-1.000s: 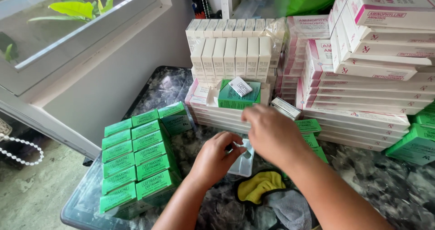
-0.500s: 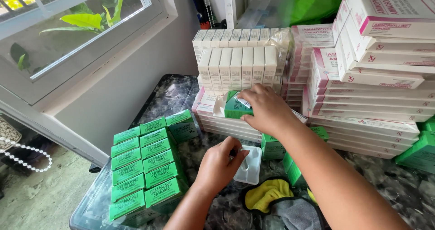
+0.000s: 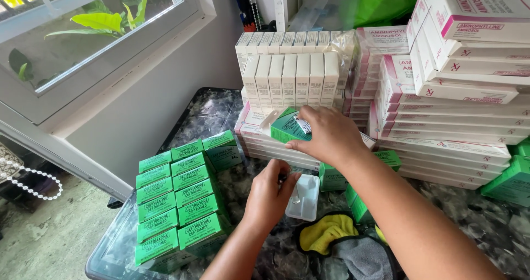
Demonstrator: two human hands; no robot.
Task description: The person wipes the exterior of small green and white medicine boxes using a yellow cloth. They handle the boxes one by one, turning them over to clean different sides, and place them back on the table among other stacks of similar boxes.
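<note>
Head view, looking down on a dark marbled stone table (image 3: 232, 112) beside a white-framed window (image 3: 99, 43). At the table's left edge, small green cardboard cartons (image 3: 179, 194) lie flat in two neat columns. Behind the hands, upright white cartons (image 3: 290, 78) stand in rows on a stack of flat white-and-pink boxes (image 3: 441, 125), which rises higher to the right and walls off the back of the table. More green cartons (image 3: 510, 180) lie at the far right. A yellow cloth (image 3: 326, 233) and a grey cloth (image 3: 361, 258) lie near the front edge, just beside the forearms.

The right hand (image 3: 328, 134) holds one small green carton with an open white flap (image 3: 287, 126) above the lower white boxes, fingers (image 3: 302, 145) wrapped closely around its end. The left hand (image 3: 270, 194) rests on a small clear plastic tray (image 3: 303, 197) lying on the table, fingers curled narrow at its near edge; whether they pinch something small cannot be told.
</note>
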